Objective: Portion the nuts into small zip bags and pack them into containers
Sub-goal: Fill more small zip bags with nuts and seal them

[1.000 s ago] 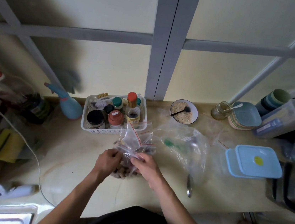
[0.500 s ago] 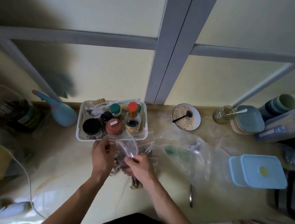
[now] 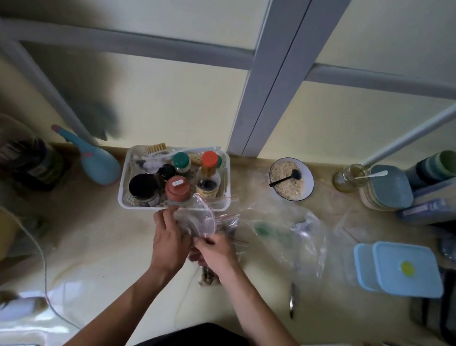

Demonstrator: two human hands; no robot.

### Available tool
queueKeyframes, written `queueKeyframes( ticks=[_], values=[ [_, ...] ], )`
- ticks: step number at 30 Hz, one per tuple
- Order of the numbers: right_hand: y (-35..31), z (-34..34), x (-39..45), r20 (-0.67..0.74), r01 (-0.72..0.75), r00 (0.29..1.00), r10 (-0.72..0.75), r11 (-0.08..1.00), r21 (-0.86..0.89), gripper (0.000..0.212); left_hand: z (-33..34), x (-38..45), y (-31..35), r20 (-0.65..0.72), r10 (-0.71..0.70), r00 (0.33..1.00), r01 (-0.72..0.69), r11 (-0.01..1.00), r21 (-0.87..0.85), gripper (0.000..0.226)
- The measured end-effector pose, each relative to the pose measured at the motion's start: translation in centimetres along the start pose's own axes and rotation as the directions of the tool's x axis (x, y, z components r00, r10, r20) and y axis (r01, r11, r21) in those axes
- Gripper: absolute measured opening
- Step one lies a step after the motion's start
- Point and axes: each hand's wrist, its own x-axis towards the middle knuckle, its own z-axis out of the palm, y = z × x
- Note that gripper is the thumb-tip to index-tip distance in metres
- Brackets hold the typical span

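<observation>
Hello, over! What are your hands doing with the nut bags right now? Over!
Left hand and right hand both pinching a small zip bag. Nuts underneath. White basket close behind.

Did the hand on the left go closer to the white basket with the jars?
Yes. The left hand has moved up toward the white basket. Its fingertips now reach the basket's near rim, pinching the zip bag.

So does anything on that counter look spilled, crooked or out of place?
Nothing looks spilled. The one loose item is a metal spoon lying bare on the counter near its front edge, apart from the bowl of oats. Crumpled clear bags sprawl beside the hands, and the blue container's lid sits offset.
</observation>
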Motion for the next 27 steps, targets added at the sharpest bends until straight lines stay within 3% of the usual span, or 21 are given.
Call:
queueKeyframes(
  ticks=[6, 9, 12, 20, 22, 24, 27],
  values=[
    [0.6, -3.2, -2.2, -0.072, 0.108, 0.992, -0.107, 0.994, 0.004, 0.014, 0.0, -1.6, 2.3, -0.13, -0.033, 0.991, 0.044, 0.996, 0.079, 0.073],
    [1.6, -6.0, -3.3, -0.127, 0.138, 0.983, -0.136, 0.99, 0.006, 0.014, 0.8, -3.2, 4.0, -0.205, -0.011, 0.979, 0.034, 0.993, 0.11, 0.065],
    [2.4, -9.9, -4.9, -0.159, 0.168, 0.976, -0.149, 0.979, 0.113, 0.011, 2.5, -5.1, 6.8, -0.234, 0.035, 0.972, -0.017, 0.997, 0.079, 0.056],
    [4.6, -25.3, -9.9, -0.393, 0.32, 0.892, -0.224, 0.927, 0.197, 0.015, 11.7, -8.3, 19.5, -0.052, 0.116, 0.992, -0.12, 0.989, -0.082, 0.028],
    [5.6, -29.7, -11.0, -0.495, 0.363, 0.828, -0.264, 0.925, 0.113, 0.014, 15.2, -9.0, 22.8, 0.078, 0.146, 0.986, -0.135, 0.982, -0.132, 0.023],
    [6.1, -33.6, -12.1, -0.607, 0.411, 0.711, -0.355, 0.91, -0.051, 0.014, 18.6, -9.7, 25.7, 0.275, 0.097, 0.957, -0.055, 0.986, -0.154, 0.025],
    [6.3, -38.6, -12.5, -0.699, 0.432, 0.484, -0.526, 0.838, -0.332, 0.012, 23.3, -10.3, 28.7, 0.543, -0.078, 0.836, 0.181, 0.974, -0.139, 0.066]
  ],
)
